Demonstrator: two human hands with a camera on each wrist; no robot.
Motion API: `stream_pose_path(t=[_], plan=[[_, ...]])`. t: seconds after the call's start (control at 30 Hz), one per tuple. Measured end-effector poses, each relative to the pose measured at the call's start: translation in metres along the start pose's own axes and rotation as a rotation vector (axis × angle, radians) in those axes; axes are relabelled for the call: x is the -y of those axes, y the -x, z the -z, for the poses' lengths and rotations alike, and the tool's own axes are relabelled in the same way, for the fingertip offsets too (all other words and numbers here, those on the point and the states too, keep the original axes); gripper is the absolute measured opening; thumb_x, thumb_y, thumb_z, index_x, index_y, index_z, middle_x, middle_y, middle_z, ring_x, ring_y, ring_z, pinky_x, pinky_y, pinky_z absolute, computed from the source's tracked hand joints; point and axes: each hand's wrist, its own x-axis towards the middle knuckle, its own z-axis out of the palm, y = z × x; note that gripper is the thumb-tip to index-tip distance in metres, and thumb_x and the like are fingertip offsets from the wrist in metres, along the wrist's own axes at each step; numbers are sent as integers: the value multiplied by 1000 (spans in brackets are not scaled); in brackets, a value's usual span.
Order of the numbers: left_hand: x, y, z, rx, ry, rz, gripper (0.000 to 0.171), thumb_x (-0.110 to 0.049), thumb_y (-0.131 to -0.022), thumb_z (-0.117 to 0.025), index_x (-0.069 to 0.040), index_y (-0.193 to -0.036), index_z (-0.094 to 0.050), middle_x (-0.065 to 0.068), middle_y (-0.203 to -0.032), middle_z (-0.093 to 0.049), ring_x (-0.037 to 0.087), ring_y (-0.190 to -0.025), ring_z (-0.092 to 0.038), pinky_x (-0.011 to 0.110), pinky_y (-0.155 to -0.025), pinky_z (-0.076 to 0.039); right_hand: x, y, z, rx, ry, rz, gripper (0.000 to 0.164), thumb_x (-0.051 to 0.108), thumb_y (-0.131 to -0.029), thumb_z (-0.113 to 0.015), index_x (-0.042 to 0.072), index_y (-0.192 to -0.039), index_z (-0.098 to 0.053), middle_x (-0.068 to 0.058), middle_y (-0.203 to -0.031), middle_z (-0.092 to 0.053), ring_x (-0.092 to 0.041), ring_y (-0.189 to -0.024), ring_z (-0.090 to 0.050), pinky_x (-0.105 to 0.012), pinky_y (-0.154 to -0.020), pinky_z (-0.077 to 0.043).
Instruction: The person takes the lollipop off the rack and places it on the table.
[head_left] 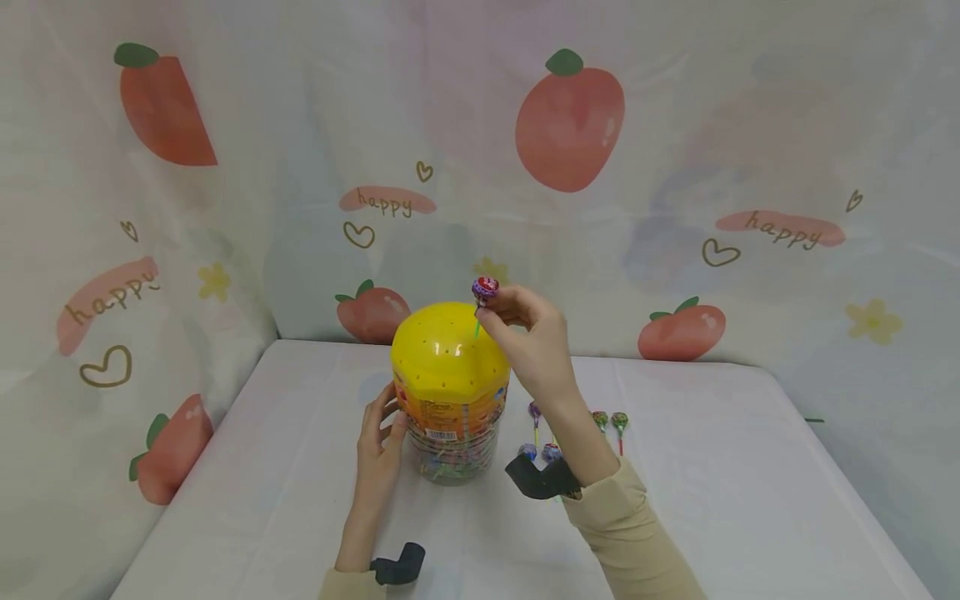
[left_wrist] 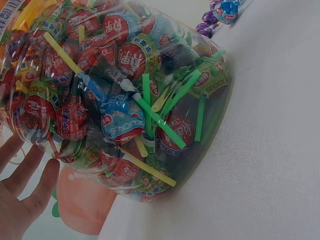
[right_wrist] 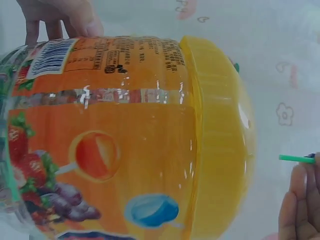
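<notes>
A large clear jar point(head_left: 459, 457) with an orange printed label point(right_wrist: 130, 150) stands upright on the table, its domed yellow lid point(head_left: 450, 350) in place. Many wrapped lollipops point(left_wrist: 122, 117) with green and yellow sticks fill it. My left hand point(head_left: 377, 446) rests against the jar's left side, fingers spread along the plastic in the left wrist view. Just above the lid's right side, my right hand point(head_left: 534, 337) pinches a lollipop point(head_left: 486, 288) between thumb and fingers. Its red and purple wrapped head points up, with the green stick point(right_wrist: 295, 158) hanging below.
Several loose lollipops lie on the white table point(head_left: 697, 483) right of the jar, among them a green-wrapped lollipop point(head_left: 619, 421) and a purple one point(head_left: 534, 409). My right forearm partly covers them. A printed cloth backdrop point(head_left: 465, 125) rises behind the table.
</notes>
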Motion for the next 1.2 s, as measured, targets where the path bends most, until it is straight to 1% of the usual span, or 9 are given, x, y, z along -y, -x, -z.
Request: stream_pose_path(t=[0.2, 0.33, 0.53, 0.63, 0.83, 0.93, 1.07, 1.13, 1.2], plan=[[0, 0, 0, -6, -27, -4, 50, -16, -99, -53, -23, -146, -40, 1, -138, -49, 9, -124, -46, 38, -99, -44, -5, 19, 15, -7, 32, -45, 12, 8, -88, -67, 3, -99, -68, -12, -96, -68, -11, -84, -60, -27, -88, -47], [-1, 0, -1, -8, -21, 2, 50, -18, -98, -53, -24, -146, -40, 1, -138, -49, 11, -124, -46, 39, -99, -44, -8, 31, 27, -30, 52, -44, 12, 8, -88, -68, 3, -99, -69, -8, -94, -68, -8, -83, -60, -22, -85, -47], [-2, 0, -2, -9, -12, 0, 50, -17, -98, -53, -22, -146, -40, 3, -138, -49, 13, -125, -47, 35, -99, -44, -16, 50, 44, -81, 78, -42, 11, 4, -87, -67, 3, -97, -70, 9, -88, -67, -5, -80, -60, -16, -82, -47], [-3, 1, -1, -6, -18, 2, 50, -17, -98, -53, -23, -146, -40, 2, -138, -49, 12, -125, -46, 34, -99, -44, -23, 61, 51, -100, 114, -81, 12, 6, -88, -68, 3, -99, -70, 13, -88, -66, -4, -80, -60, -15, -83, -47], [-1, 0, 0, -3, -31, -1, 50, -14, -99, -52, -25, -146, -39, 0, -140, -48, 6, -123, -45, 42, -100, -42, -41, 78, 64, -155, 141, -169, 12, 6, -87, -68, 2, -98, -69, 16, -83, -66, -2, -78, -61, -16, -78, -47], [-1, 0, -1, -6, -29, 12, 51, -11, -99, -51, -21, -147, -39, 3, -140, -47, 6, -123, -44, 42, -101, -42, -49, 87, 70, -181, 156, -219, 12, 6, -87, -69, 1, -97, -69, 19, -82, -66, -1, -78, -61, -17, -77, -46], [-1, -1, -2, -6, -24, 28, 52, -7, -98, -51, -15, -147, -38, 9, -142, -46, 13, -125, -45, 39, -102, -41, -61, 99, 77, -209, 196, -271, 13, 7, -87, -68, 1, -99, -69, 21, -82, -65, 0, -77, -59, -15, -80, -43], [0, -1, -2, -3, -18, 29, 52, -7, -98, -52, -16, -147, -38, 8, -142, -47, 13, -125, -45, 36, -101, -41, -67, 105, 80, -219, 219, -294, 13, 8, -87, -68, 1, -99, -69, 21, -82, -64, 0, -77, -59, -14, -80, -42], [0, 0, -1, -2, -19, 23, 52, -9, -98, -52, -19, -147, -39, 5, -141, -47, 10, -124, -45, 34, -101, -41, -75, 110, 83, -225, 248, -321, 14, 9, -88, -68, 2, -100, -69, 21, -83, -64, 1, -78, -58, -13, -79, -43]])
